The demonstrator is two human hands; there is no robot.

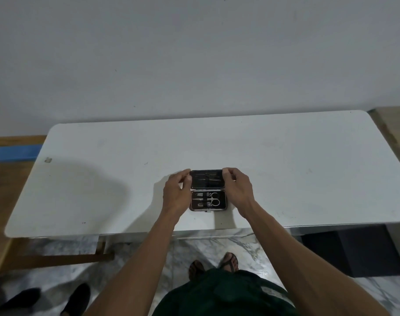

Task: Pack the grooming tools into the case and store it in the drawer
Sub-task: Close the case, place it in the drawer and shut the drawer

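Gripping the open case's lid (207,179), left hand (175,192) and right hand (236,187), white table (103,179), bare wall (194,53).

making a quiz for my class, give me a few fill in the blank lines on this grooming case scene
1. The grooming case lies ____ on the table.
2. The scissors sit in the half ____ to the person.
3. The left hand and right hand hold the ____ half.

Answers: open; nearer; far
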